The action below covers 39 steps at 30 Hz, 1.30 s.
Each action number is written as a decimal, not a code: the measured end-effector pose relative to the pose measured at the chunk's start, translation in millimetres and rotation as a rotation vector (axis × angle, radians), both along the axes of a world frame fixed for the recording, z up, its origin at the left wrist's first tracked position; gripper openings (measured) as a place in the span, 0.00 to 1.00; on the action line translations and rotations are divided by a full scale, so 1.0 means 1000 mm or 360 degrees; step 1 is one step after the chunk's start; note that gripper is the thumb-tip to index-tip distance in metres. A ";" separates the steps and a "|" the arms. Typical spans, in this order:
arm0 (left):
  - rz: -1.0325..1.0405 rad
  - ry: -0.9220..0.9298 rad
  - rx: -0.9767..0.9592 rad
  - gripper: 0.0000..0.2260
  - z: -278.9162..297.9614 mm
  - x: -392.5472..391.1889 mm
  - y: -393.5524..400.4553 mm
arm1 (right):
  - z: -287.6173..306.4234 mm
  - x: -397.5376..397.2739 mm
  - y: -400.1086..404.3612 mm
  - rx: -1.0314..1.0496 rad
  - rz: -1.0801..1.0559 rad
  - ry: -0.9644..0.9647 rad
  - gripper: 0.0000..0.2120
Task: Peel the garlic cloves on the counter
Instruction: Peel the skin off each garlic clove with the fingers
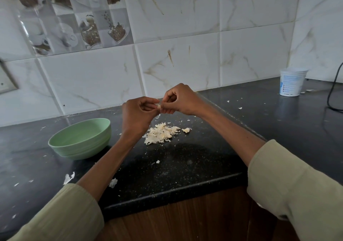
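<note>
One green bowl (81, 138); one white plastic tub (292, 82); one heap of garlic skins (161, 133); one garlic clove (159, 106) held between two hands, left (138, 114) and right (181, 100); one black cable (332, 92).

Both hands, left (138, 113) and right (181, 100), raised, fingertips pinched together.

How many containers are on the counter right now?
2. A green bowl sits left of the hands, beside the peel pile. A white tub stands far right, near the wall. None looks hidden.
</note>
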<state>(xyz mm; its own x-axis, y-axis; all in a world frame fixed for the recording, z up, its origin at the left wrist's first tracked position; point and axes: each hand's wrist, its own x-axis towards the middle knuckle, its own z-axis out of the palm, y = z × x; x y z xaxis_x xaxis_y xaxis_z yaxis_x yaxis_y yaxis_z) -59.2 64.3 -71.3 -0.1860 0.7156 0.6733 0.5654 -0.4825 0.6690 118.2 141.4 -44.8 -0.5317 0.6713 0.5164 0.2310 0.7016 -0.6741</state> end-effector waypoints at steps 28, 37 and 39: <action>-0.0037 -0.0011 -0.0053 0.16 -0.002 -0.001 0.005 | 0.005 0.005 -0.003 0.0260 -0.0055 -0.0039 0.06; -0.0011 0.0088 0.0015 0.16 -0.003 0.003 0.000 | 0.005 0.002 -0.006 0.0335 -0.0108 -0.0141 0.04; -0.0012 0.0119 0.0036 0.15 -0.002 0.004 -0.001 | 0.004 0.001 -0.007 0.0339 -0.0106 -0.0138 0.04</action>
